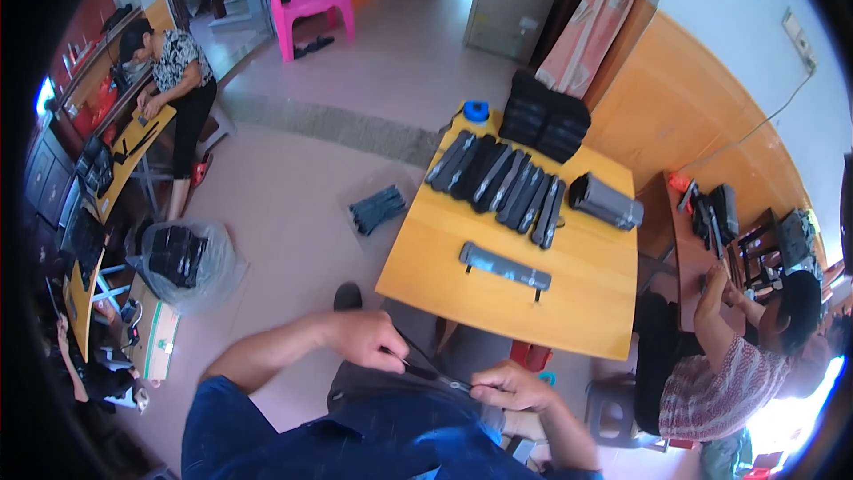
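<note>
Low over my lap, a dark narrow strap-like piece (431, 375) with a small metallic spot stretches between my hands; its exact kind is unclear. My left hand (366, 340) is closed on one end, and a thin pale bit shows at its fingertips. The other end is pinched between thumb and fingers of my right hand (514, 388). In front of me, a flat grey fabric strip (505, 267) with dark tabs lies alone on the yellow table (426, 289). Beyond it is a row of several similar grey and black strips (498, 182).
A black stacked bundle (545, 116), a grey roll (606, 202) and a blue round item (476, 111) share the table. One person (737, 356) sits at the right, another (173, 80) works at the far left. A plastic bag (187, 258) and packet (378, 207) lie on the floor.
</note>
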A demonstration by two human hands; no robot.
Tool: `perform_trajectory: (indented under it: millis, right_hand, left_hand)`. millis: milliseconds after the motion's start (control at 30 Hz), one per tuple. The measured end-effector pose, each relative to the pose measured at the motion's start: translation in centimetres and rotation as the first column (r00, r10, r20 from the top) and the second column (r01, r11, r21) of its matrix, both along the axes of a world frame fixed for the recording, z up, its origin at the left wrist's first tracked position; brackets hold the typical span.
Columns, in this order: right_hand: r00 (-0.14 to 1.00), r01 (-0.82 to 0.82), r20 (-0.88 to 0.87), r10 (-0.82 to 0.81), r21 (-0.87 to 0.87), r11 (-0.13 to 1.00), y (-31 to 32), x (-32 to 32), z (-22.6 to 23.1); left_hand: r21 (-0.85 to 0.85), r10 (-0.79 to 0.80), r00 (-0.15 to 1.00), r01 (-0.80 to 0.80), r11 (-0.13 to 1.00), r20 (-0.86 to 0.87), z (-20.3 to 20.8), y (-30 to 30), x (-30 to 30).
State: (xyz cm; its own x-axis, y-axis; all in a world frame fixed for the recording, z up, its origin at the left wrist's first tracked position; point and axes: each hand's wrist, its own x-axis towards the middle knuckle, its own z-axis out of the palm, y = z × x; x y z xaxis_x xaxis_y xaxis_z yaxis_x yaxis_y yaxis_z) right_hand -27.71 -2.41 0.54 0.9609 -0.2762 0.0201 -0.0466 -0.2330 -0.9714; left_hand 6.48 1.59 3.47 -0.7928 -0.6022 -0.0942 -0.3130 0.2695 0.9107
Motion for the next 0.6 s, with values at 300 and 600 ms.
perform_trajectory:
  millis: [300,600]
  right_hand:
    - [0.974,0.118,-0.202,-0.100,0.079,0.990,-2.7,-10.9,4.1]
    - [0.932,0.301,-0.307,-0.191,0.364,0.881,-2.0,-11.9,-0.7]
  left_hand:
    - [-0.268,0.486,0.725,-0.406,0.874,0.489,4.1,1.7,18.5]
    - [0.115,0.935,0.341,-0.929,0.351,-0.100,4.3,8.8,24.7]
